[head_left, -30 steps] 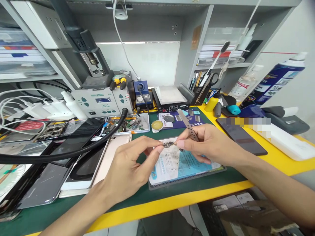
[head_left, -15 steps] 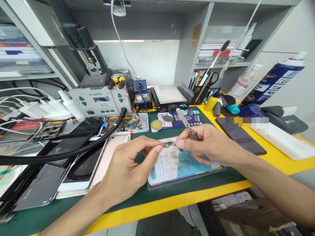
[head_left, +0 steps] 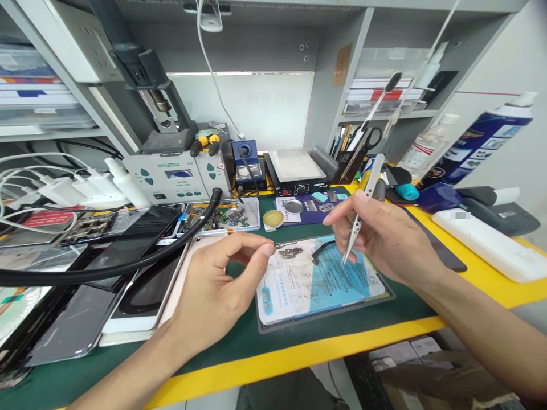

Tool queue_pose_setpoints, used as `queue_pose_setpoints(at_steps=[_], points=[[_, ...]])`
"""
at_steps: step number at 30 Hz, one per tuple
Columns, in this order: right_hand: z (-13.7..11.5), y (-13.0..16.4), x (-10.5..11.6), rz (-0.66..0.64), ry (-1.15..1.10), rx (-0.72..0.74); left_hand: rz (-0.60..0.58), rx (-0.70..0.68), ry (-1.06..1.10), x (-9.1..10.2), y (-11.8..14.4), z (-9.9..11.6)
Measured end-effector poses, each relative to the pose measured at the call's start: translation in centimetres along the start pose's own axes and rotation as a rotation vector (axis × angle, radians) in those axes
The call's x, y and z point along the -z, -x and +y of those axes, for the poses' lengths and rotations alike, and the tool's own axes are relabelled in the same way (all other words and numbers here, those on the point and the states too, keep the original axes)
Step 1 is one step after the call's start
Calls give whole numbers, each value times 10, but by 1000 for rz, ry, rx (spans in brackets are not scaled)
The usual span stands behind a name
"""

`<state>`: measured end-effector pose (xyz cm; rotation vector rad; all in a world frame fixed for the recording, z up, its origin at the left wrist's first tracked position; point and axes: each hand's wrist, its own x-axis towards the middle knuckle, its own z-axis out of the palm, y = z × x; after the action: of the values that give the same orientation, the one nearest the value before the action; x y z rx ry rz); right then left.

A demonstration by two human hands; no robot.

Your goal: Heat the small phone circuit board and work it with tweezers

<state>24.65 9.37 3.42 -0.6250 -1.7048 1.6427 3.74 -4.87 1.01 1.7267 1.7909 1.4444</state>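
Note:
My left hand [head_left: 226, 279] pinches a thin metal strip [head_left: 284, 245] between thumb and forefinger, over the left part of the printed work pad [head_left: 294, 290]. Just below the strip is a small silvery piece with holes [head_left: 291, 253]; whether the two are joined, I cannot tell. My right hand [head_left: 380, 233] is closed around metal tweezers [head_left: 371, 185], held slanted with the tips down above the pad's blue half. Between the hands, a short black cable piece [head_left: 321, 250] rests on the pad.
Phones [head_left: 141, 296] and a thick black hose [head_left: 162, 259] occupy the left. Behind the pad stand a tray of small parts [head_left: 245, 215], a yellow tin [head_left: 273, 218] and a heating plate [head_left: 297, 166]. A white long box [head_left: 491, 242] lies right.
My right hand has moved right and up, away from my left fingertips, turning the tweezers tips-down. The black cable piece now shows uncovered on the pad. My left hand has barely moved.

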Motion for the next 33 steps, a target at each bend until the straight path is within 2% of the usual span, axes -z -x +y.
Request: queue_pose_setpoints(at_steps=[5, 7, 12, 21, 27, 33], points=[[-3, -1, -5, -143, -206, -132, 107, 9, 60, 1, -1, 0], [-2, -2, -5, -161, -275, -161, 139, -12, 59, 1, -1, -1], [2, -3, -7, -112, -348, -229, 176, -88, -9, -1, -1, -2], [6, -2, -14, -25, -366, -224, 217, -149, -78, -3, 2, -1], [5, -3, -17, -16, -396, -259, 258, -235, -158, -6, 0, 1], [6, -2, -17, -15, -420, -277, 252, -244, -176, -6, 1, 2]])
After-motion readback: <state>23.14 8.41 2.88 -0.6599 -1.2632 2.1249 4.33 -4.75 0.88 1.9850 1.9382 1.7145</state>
